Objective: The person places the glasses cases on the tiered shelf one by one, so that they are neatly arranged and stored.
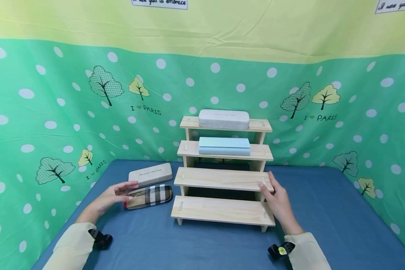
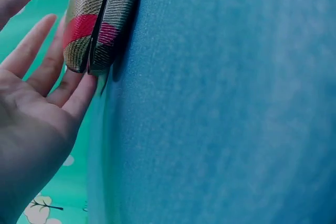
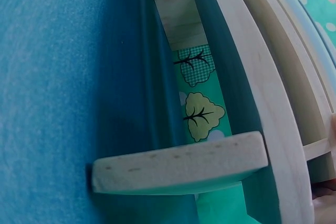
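A plaid glasses case (image 1: 148,196) with a red band at its end lies on the blue cloth, left of a stepped wooden rack (image 1: 207,177). My left hand (image 1: 109,197) is at the case's left end, its fingers extended and spread. In the left wrist view, the plaid case (image 2: 100,19) is closed, with a seam along its side, and fingertips touch its end. My right hand (image 1: 278,200) holds the right end of the rack's second step from the bottom, thumb on the board. Only a bit of that hand (image 3: 324,203) enters the right wrist view.
Just behind the plaid case lies a pale grey glasses case (image 1: 150,175) with lettering. A silvery case (image 1: 224,119) sits on the rack's top step, a light blue case (image 1: 224,146) one step below. A green patterned curtain (image 1: 222,78) hangs behind the blue-covered table (image 1: 337,217).
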Motion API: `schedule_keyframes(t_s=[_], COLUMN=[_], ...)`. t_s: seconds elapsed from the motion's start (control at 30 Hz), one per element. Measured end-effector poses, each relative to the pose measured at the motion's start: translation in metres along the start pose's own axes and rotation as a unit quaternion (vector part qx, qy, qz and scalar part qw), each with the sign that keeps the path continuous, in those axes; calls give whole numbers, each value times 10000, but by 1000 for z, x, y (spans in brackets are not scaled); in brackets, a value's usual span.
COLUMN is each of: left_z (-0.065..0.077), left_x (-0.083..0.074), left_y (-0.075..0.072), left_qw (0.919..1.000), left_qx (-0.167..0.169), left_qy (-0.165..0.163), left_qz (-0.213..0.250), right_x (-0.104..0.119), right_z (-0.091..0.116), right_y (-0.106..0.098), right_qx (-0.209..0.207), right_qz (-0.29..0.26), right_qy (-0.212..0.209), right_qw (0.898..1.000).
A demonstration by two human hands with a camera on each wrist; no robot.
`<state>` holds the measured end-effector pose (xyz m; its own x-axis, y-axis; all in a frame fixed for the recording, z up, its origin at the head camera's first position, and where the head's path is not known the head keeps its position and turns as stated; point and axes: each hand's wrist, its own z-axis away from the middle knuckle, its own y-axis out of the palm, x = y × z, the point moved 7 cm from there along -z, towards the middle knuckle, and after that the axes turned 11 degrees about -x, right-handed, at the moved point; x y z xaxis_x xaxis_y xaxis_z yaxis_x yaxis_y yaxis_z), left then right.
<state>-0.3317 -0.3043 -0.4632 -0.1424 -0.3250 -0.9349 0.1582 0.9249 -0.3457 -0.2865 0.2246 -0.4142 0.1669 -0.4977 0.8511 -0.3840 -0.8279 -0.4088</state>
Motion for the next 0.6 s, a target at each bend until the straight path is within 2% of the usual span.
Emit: schedule_keyframes(t_s=[0.2, 0.47, 0.6], left_z=[-1, -3, -2], left_x=[5, 7, 6], left_y=[6, 15, 19], left_qw=[9993, 9980, 9955], left_qx=[274, 421, 610], left_qy=[-239, -320, -254], left_qz=[13, -357, -679], right_x=[-1, 0, 0], right_z=[0, 0, 0], right_y=[1, 1, 1], right_qx=[1, 17, 13], right_qz=[-48, -10, 16], right_qy=[10, 17, 25], right_qw=[10000, 10000, 10000])
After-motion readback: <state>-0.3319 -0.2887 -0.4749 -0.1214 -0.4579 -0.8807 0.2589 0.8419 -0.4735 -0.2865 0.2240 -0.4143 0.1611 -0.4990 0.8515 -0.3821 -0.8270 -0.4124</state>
